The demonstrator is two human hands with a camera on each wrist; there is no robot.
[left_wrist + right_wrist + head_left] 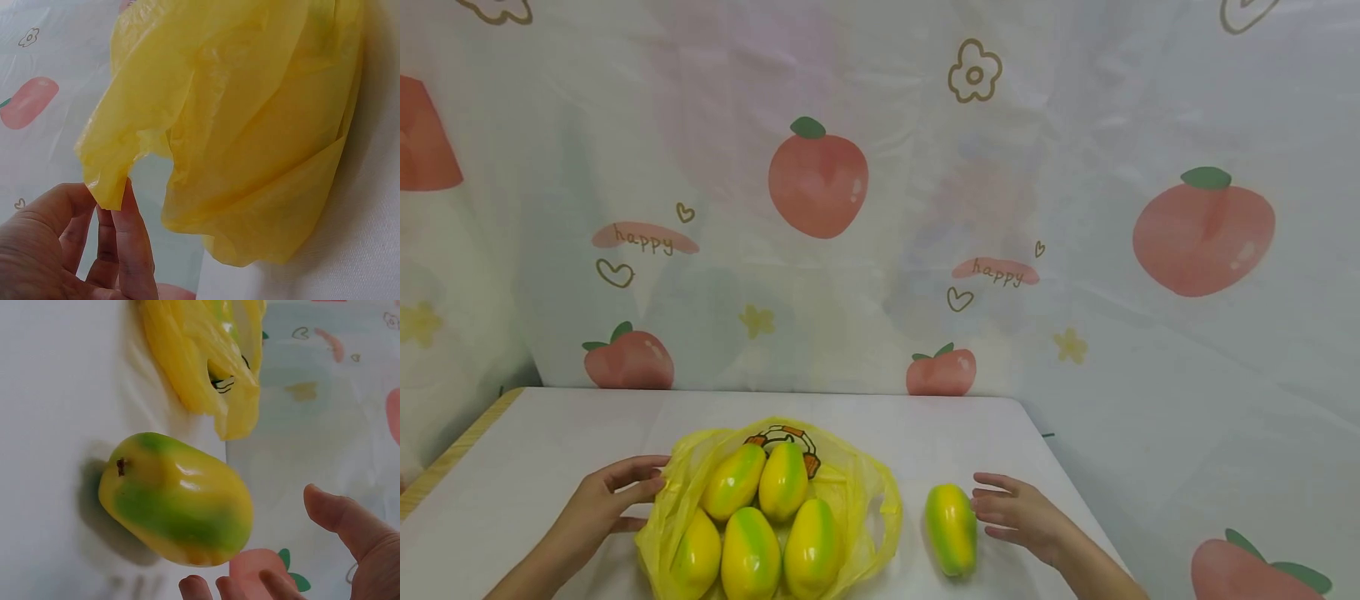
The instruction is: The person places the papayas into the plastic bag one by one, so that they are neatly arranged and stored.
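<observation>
A yellow plastic bag (868, 475) stands with its mouth spread on the table, several glossy yellow-green papayas (750, 554) inside it. My left hand (597, 504) pinches the bag's left edge; the left wrist view shows thumb and fingers on a strip of the yellow plastic (111, 181). To the right of the bag, a single papaya (951, 531) lies apart on the table, its dark stem end visible in the right wrist view. Beside that papaya is my right hand (1026, 517), fingers extended and thumb spread, holding nothing. Whether its fingertips touch the fruit, I cannot tell.
The table (587, 425) has a white cover, with a wooden edge (463, 446) showing at the left. Behind it hangs a pale curtain (880, 308) printed with red fruits, flowers and hearts, which also continues down the right side.
</observation>
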